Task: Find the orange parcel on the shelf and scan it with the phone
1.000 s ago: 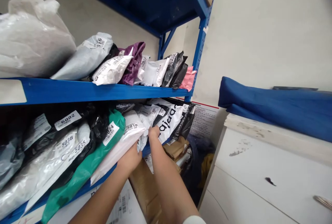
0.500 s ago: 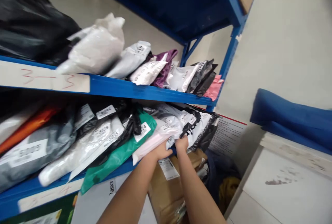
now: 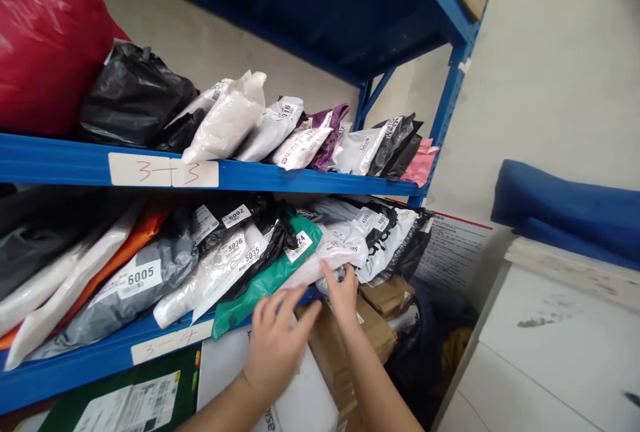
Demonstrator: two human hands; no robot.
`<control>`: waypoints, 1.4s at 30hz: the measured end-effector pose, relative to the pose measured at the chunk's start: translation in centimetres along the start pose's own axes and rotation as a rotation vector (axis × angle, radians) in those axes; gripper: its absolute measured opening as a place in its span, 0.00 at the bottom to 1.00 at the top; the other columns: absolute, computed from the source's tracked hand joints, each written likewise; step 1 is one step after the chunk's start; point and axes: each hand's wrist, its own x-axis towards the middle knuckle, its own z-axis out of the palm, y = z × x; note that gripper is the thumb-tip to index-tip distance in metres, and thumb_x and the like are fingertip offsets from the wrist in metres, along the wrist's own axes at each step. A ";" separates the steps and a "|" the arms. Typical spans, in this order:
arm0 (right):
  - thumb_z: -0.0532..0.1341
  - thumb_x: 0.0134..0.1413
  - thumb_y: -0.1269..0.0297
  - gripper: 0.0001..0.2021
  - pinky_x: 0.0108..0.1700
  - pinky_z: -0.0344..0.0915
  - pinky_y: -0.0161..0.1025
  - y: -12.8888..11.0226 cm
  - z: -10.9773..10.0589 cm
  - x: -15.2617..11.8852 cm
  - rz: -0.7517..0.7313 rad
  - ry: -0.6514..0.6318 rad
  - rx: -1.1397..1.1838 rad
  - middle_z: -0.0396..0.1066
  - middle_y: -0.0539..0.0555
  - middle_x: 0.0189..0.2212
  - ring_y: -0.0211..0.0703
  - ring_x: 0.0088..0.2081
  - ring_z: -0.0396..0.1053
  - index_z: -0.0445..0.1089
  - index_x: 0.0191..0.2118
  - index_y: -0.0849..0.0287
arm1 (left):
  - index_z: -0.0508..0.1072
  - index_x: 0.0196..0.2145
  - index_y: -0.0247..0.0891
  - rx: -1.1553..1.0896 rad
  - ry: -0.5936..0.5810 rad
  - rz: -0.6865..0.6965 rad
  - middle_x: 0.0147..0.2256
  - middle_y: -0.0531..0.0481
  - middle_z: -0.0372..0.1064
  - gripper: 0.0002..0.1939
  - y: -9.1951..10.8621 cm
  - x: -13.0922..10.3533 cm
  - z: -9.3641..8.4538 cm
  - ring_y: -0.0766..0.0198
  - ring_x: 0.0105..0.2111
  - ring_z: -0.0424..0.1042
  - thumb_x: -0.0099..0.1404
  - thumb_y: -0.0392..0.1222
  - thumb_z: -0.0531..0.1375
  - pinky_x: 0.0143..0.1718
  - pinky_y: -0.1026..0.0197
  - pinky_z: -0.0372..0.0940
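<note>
My left hand [image 3: 279,337] is in the air before the lower shelf, just in front of the green plastic parcel [image 3: 260,289]. Its fingers are spread and it holds nothing. My right hand [image 3: 343,295] reaches to the shelf edge, fingertips apart, at the pale pink plastic parcel [image 3: 313,267] and a small grey-white parcel [image 3: 336,276] beneath it. Whether the fingertips press on either one is hard to tell. To the right of that hand leans a white parcel with black lettering [image 3: 387,245].
More bagged parcels, one a grey bag labelled 6005 [image 3: 145,279], line the lower shelf. Others sit on the upper blue shelf [image 3: 280,177], including a big red bag [image 3: 50,45]. Below are cardboard boxes [image 3: 330,342] and a white shoebox [image 3: 300,392]. A white cabinet [image 3: 560,325] stands right.
My left hand has come away from the pink parcel, back and to the left, its fingers spreading. The right hand has moved slightly lower. The view has shifted left, showing the red bag.
</note>
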 end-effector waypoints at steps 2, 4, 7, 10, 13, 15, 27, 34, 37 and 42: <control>0.63 0.39 0.48 0.37 0.59 0.47 0.59 -1.6 0.7 -0.9 0.040 0.120 -0.058 0.55 0.76 0.55 0.72 0.60 0.49 0.61 0.53 0.68 | 0.74 0.44 0.53 0.175 0.099 -0.040 0.56 0.46 0.61 0.17 -2.0 0.9 -1.5 0.44 0.56 0.58 0.61 0.34 0.54 0.54 0.38 0.57; 0.60 0.44 0.48 0.38 0.61 0.45 0.58 -2.9 1.5 -2.2 0.071 0.192 -0.077 0.48 0.76 0.57 0.70 0.61 0.45 0.55 0.57 0.68 | 0.74 0.44 0.52 0.241 0.008 -0.052 0.58 0.44 0.57 0.16 -3.5 2.5 -2.6 0.40 0.58 0.54 0.61 0.36 0.56 0.54 0.38 0.57; 0.64 0.39 0.47 0.48 0.57 0.53 0.59 -3.7 2.9 -3.9 0.120 0.157 -0.070 0.51 0.77 0.56 0.71 0.59 0.51 0.45 0.61 0.68 | 0.69 0.51 0.59 0.297 -0.093 -0.072 0.59 0.44 0.55 0.22 -4.5 4.1 -3.4 0.43 0.53 0.59 0.62 0.36 0.54 0.45 0.45 0.65; 0.69 0.29 0.52 0.57 0.57 0.54 0.60 -3.4 4.2 -3.4 0.145 0.101 -0.077 0.53 0.78 0.56 0.73 0.59 0.51 0.40 0.63 0.70 | 0.67 0.53 0.61 0.319 -0.068 -0.122 0.59 0.43 0.53 0.24 -5.2 4.4 -3.9 0.48 0.48 0.63 0.63 0.35 0.53 0.40 0.50 0.67; 0.67 0.33 0.61 0.51 0.59 0.54 0.51 -2.7 4.5 -0.7 0.100 0.095 -0.092 0.55 0.76 0.57 0.64 0.59 0.54 0.41 0.61 0.75 | 0.66 0.54 0.58 0.284 -0.045 -0.164 0.57 0.40 0.50 0.26 -6.2 4.5 -4.3 0.51 0.47 0.63 0.62 0.32 0.52 0.41 0.53 0.67; 0.65 0.37 0.63 0.46 0.59 0.54 0.47 -2.4 3.9 1.3 0.051 0.091 -0.114 0.57 0.73 0.57 0.59 0.58 0.57 0.44 0.61 0.74 | 0.64 0.56 0.56 0.244 -0.052 -0.224 0.54 0.39 0.51 0.27 -6.8 4.7 -4.6 0.51 0.47 0.63 0.62 0.32 0.52 0.40 0.54 0.68; 0.57 0.53 0.57 0.17 0.55 0.47 0.60 -7.7 8.3 1.0 -0.281 -0.021 -0.469 0.69 0.72 0.42 0.68 0.52 0.55 0.75 0.35 0.67 | 0.60 0.58 0.56 0.181 -0.080 -0.337 0.41 0.43 0.53 0.28 -7.1 5.0 -4.1 0.55 0.40 0.64 0.63 0.33 0.50 0.34 0.56 0.68; 0.59 0.56 0.61 0.09 0.56 0.51 0.58 -6.4 13.6 3.1 -0.124 -0.050 -0.450 0.69 0.57 0.47 0.54 0.54 0.60 0.70 0.39 0.60 | 0.60 0.58 0.57 0.142 -0.079 -0.334 0.41 0.44 0.53 0.28 -7.2 4.8 -3.9 0.56 0.40 0.64 0.63 0.32 0.50 0.35 0.57 0.68; 0.60 0.57 0.61 0.08 0.54 0.58 0.56 -5.4 13.9 3.8 -0.137 -0.132 -0.322 0.71 0.56 0.44 0.50 0.50 0.65 0.70 0.37 0.61 | 0.61 0.58 0.57 0.136 -0.078 -0.326 0.41 0.45 0.53 0.29 -7.3 4.8 -3.8 0.57 0.40 0.65 0.63 0.31 0.50 0.34 0.58 0.67; 0.60 0.57 0.60 0.10 0.38 0.70 0.43 -4.2 13.5 5.4 -0.155 -0.247 -0.009 0.73 0.50 0.33 0.41 0.34 0.71 0.71 0.33 0.62 | 0.59 0.58 0.58 0.109 -0.043 -0.322 0.40 0.45 0.53 0.29 -7.6 4.9 -3.5 0.58 0.40 0.64 0.63 0.33 0.51 0.35 0.58 0.67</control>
